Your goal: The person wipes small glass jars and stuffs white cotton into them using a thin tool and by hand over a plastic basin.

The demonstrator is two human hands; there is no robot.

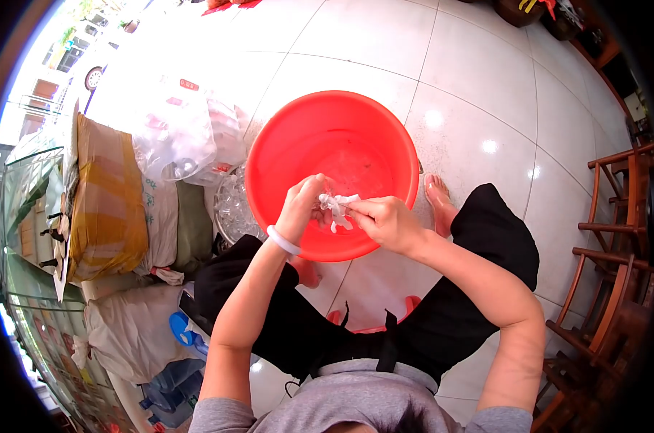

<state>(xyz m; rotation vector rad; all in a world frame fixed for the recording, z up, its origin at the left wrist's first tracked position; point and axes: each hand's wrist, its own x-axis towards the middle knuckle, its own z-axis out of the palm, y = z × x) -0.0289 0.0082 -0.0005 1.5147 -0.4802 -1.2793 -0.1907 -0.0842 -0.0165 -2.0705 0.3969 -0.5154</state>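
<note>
Over the near side of a large red plastic tub point(269, 144), both hands meet at a crumpled white piece point(338, 209). It is thin and soft like tissue or cloth; I cannot tell which. My left hand point(298, 211), below a pale bracelet point(283, 240), is closed around the left end of it, and its fingertips are partly hidden. With thumb and fingers, my right hand point(389, 222) pinches the right end. A loose strip of the white piece hangs down between the hands. The tub's bottom looks wet.
A metal basin of clear plastic or glass pieces point(233, 206) stands left of the tub. Beyond it are a clear plastic bag point(172, 141), a taped cardboard box point(107, 202) and sacks point(135, 325). Wooden chairs point(608, 245) line the right side. Pale tiles point(478, 94) cover the floor.
</note>
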